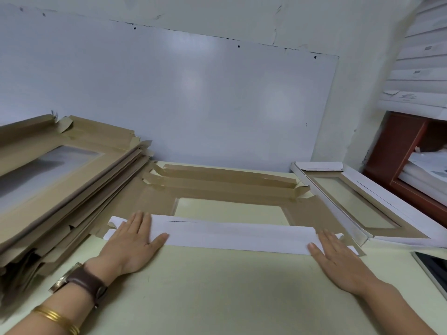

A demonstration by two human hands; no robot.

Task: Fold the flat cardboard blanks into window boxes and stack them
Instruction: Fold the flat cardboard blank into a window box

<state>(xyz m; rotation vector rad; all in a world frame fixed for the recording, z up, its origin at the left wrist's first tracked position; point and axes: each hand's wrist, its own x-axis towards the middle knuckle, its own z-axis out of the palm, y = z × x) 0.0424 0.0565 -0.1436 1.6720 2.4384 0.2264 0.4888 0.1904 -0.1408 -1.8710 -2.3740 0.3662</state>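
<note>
A flat brown cardboard blank (154,201) with a clear window lies on the pale table (217,291) in front of me. Its near flap (232,235) is folded over, white side up. My left hand (131,243) presses flat on the flap's left end, fingers straight. My right hand (336,257) presses flat on its right end. The far flaps (222,180) are creased and raised a little. A folded window box (362,201) with white walls lies at the right.
A tall, slanted pile of flat blanks (55,184) fills the left side. A whiteboard (169,93) leans on the wall behind. A dark tablet (433,269) lies at the right table edge. Red-brown shelves (396,151) stand at the far right.
</note>
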